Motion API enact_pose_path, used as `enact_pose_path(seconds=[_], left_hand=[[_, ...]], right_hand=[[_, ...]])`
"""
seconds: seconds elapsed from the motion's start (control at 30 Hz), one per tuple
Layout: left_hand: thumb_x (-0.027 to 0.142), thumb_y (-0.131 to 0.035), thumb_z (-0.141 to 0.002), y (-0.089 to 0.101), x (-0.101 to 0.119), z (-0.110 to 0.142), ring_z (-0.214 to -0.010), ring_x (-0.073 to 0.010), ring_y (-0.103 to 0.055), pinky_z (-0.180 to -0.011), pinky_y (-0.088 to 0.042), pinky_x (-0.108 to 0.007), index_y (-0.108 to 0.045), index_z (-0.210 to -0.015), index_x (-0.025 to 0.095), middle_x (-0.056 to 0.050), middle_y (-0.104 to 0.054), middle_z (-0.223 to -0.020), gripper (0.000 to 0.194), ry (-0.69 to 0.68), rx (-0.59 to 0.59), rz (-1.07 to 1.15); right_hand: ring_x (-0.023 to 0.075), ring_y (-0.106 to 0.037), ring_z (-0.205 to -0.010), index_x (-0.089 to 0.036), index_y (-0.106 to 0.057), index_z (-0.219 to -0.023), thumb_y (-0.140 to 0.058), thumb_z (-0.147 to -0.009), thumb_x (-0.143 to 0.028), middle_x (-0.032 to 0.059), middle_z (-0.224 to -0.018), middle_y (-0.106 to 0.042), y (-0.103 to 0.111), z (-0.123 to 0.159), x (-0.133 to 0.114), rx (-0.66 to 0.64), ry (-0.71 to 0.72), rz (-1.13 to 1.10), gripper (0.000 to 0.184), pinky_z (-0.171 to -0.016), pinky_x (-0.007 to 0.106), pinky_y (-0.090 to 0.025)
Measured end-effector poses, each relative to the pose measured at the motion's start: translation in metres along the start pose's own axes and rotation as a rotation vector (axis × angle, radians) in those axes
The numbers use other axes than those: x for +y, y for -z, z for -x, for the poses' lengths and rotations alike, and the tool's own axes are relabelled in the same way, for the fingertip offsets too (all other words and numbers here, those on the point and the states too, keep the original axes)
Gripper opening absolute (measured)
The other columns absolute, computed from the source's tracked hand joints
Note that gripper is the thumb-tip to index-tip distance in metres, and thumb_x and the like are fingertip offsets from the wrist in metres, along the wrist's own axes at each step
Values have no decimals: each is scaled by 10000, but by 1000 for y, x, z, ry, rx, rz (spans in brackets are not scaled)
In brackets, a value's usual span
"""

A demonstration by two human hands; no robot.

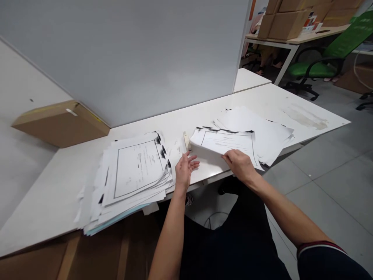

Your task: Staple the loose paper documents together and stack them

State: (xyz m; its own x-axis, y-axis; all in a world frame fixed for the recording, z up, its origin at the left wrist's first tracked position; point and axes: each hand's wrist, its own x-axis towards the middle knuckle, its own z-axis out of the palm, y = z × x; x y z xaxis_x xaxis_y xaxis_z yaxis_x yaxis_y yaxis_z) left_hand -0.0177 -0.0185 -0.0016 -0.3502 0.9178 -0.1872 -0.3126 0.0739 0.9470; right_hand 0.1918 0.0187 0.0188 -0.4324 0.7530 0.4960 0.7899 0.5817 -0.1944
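My right hand (239,165) pinches the near edge of a printed sheet of paper (225,142), which is tilted and curls up at its left corner. The sheet has a black printed frame and dark smudges along its far edge. Beneath and behind it lie loose white sheets (262,130). Palm turned up, fingers apart, my left hand (185,170) holds nothing over the table's front edge. A small cream-coloured block-like object (187,140) lies just beyond its fingertips. Left of that hand rests a thick, uneven paper stack (136,171) with black-smudged edges.
The white table (67,175) carries all the paper. A grey panel (151,50) rises behind it, with a cardboard box (64,122) at the left. Cartons stand below the table. At the back right are another desk with boxes (288,25) and a green chair (317,66).
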Motion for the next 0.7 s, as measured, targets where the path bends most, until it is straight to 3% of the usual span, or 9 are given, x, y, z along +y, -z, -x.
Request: enact_pose_path(seconds=[0.07,0.13,0.27,0.37,0.43,0.5,0.63,0.7], left_hand=[[694,-437,-756,2,8,3,-745,-207,-663,-748,-536,-390,-557,-1137,126,-128,-675,-948,693,148,-50,208],[658,-455,-776,6,15,5,-803,-226,-668,-776,-541,-413,-585,-1104,137,-128,-681,-990,629,201,-58,297],[403,-647,-761,9,17,15,-969,-223,-640,-872,-520,-350,-628,-1060,136,-121,-662,-1114,401,174,-58,292],[293,-723,-696,7,8,23,-1011,-228,-629,-908,-500,-358,-618,-1083,140,-121,-664,-1114,428,120,-3,250],[254,-748,-656,6,-1,26,-997,-226,-635,-912,-493,-376,-610,-1094,138,-120,-678,-1077,474,68,84,197],[262,-748,-646,7,-9,26,-968,-218,-644,-915,-485,-379,-620,-1071,123,-118,-691,-1029,465,-3,148,96],[337,-708,-689,17,-8,25,-933,-209,-650,-888,-492,-360,-636,-1058,123,-111,-693,-1007,433,-131,82,-71],[354,-705,-694,23,4,26,-891,-211,-656,-819,-519,-345,-642,-1053,135,-104,-693,-994,425,-151,37,-94]], right_hand=[[167,-558,-643,-169,-574,-697,-464,-904,-194,59,-671,-618,-1,15,-13,33,103,18,236,-570,262,-368],[159,-537,-618,-168,-576,-673,-465,-900,-166,47,-642,-603,-2,29,-23,39,178,31,254,-568,268,-362],[163,-541,-640,-163,-600,-685,-470,-905,-167,52,-663,-621,-6,50,-33,-13,214,6,255,-586,279,-381],[188,-573,-711,-168,-623,-713,-490,-911,-256,74,-729,-654,-2,49,-33,-159,204,-102,255,-611,288,-421],[209,-595,-759,-175,-649,-782,-499,-903,-346,85,-786,-676,7,36,-28,-329,176,-217,258,-617,299,-452],[242,-609,-856,-175,-659,-921,-491,-894,-421,107,-903,-688,19,14,-18,-414,88,-285,299,-666,335,-486],[329,-454,-1194,-162,-496,-1266,-535,-841,-497,173,-1281,-533,31,-39,18,-257,-154,-269,543,-902,483,-426],[333,-417,-1225,-177,-431,-1317,-611,-773,-513,170,-1341,-472,29,-60,36,-244,-224,-335,664,-929,486,-401]])
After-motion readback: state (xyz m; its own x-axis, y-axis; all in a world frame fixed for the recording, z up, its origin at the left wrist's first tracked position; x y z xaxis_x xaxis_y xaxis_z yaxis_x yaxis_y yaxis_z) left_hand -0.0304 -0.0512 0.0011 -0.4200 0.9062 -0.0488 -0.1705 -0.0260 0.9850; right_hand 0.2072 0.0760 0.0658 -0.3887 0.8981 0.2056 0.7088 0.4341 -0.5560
